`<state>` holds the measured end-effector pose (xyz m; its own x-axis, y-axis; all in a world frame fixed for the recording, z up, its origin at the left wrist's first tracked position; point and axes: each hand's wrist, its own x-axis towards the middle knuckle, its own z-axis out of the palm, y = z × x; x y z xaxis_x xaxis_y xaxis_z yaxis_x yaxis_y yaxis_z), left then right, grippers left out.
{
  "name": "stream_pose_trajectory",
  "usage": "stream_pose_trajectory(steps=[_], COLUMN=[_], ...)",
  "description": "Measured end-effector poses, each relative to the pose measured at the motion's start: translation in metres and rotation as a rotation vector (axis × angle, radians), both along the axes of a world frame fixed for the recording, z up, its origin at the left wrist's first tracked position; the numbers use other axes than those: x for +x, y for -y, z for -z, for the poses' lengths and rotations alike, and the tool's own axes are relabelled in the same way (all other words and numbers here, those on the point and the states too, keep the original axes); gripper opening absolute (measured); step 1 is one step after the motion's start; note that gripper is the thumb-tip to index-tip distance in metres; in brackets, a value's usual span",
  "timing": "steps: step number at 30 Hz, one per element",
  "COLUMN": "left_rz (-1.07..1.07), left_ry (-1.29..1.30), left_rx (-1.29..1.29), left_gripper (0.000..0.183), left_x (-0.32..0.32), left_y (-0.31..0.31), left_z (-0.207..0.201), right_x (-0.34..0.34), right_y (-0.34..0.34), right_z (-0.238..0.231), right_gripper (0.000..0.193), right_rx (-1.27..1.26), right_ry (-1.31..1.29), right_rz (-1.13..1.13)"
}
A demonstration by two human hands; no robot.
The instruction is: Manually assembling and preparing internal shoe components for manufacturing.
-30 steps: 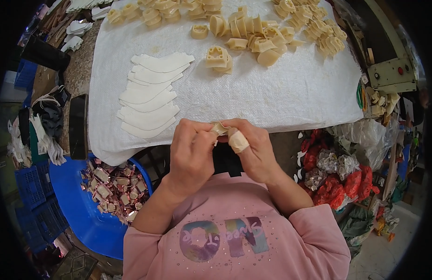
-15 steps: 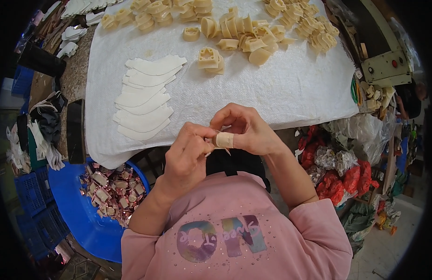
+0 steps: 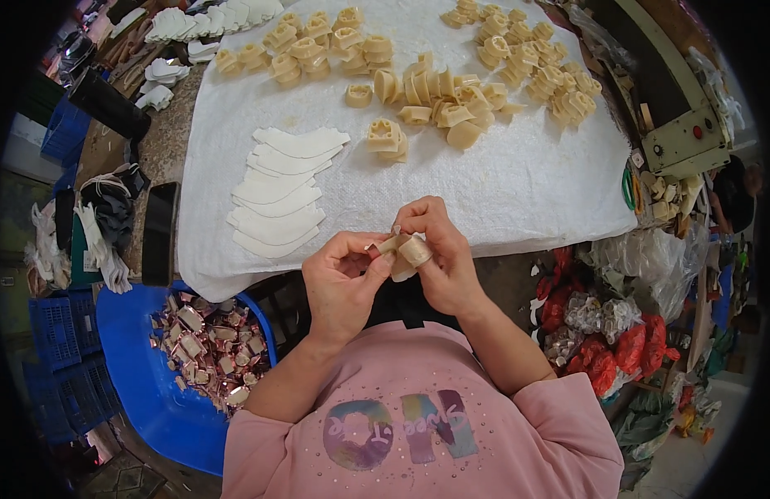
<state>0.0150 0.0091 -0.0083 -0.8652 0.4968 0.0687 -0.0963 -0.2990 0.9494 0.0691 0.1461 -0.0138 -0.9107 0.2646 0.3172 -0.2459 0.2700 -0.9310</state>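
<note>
In front of my body, just off the near edge of the cloth-covered table, both hands are closed on one small beige piece. A pinkish, shiny edge shows on its left side; the fingers hide the rest. My left hand pinches that left side between thumb and fingers. My right hand grips the other side, its thumb wrapped in cream tape. Beyond my left hand, curved white strips lie overlapped in a column. Farther back are stacked, hollow beige moulded parts.
Below the table at left, a blue basin holds many pinkish metallic and beige pieces. A dark phone-like slab lies at the table's left side. Red and clear plastic bags are heaped at lower right, under a green metal machine.
My hands have turned and parted slightly, so the beige piece now shows between them. My left fingers have spread along its side. The whole view has shifted a little.
</note>
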Motion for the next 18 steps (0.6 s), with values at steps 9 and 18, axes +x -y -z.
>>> stream_pose_trajectory(steps=[9,18], left_rz=[0.048,-0.056], left_ry=[-0.071,-0.868], left_rx=[-0.063,-0.309], left_gripper=[0.013,0.013], left_x=[0.015,0.012], left_y=[0.000,0.010], left_z=[-0.010,-0.022], right_x=[0.014,0.031], right_y=[-0.001,-0.023], right_z=[-0.018,-0.024], right_gripper=[0.010,0.024], right_rx=[0.117,-0.421], right_ry=[-0.081,0.145], right_rz=[0.040,-0.219])
